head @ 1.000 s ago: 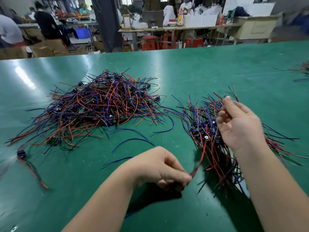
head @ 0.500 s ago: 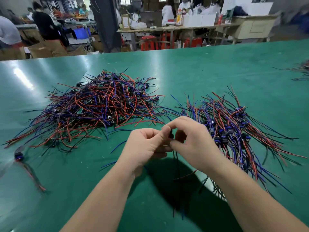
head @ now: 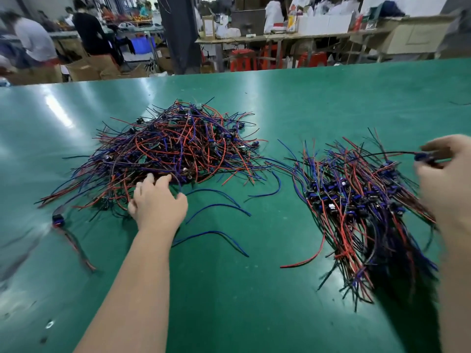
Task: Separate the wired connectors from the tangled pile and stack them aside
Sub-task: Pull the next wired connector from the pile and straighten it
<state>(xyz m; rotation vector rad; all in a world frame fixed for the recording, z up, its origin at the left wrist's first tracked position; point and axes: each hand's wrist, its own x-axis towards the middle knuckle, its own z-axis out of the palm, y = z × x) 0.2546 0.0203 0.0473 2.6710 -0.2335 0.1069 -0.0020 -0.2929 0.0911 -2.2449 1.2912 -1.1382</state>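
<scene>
1. Where the left hand [head: 158, 206] reaches the near edge of the tangled pile [head: 178, 149], its fingers [head: 150, 180] lie straight and slightly spread, tips touching the red and blue wires, gripping nothing
2. At the far right the right hand [head: 451, 184] (blurred) pinches one wired connector [head: 421, 157] between thumb and fingers; the connector's black wire trails off to the left
3. That connector hangs above the sorted stack [head: 356, 200], which lies on the green desk [head: 254, 301] to the right of the pile, loose blue wires [head: 216, 207] between them
</scene>
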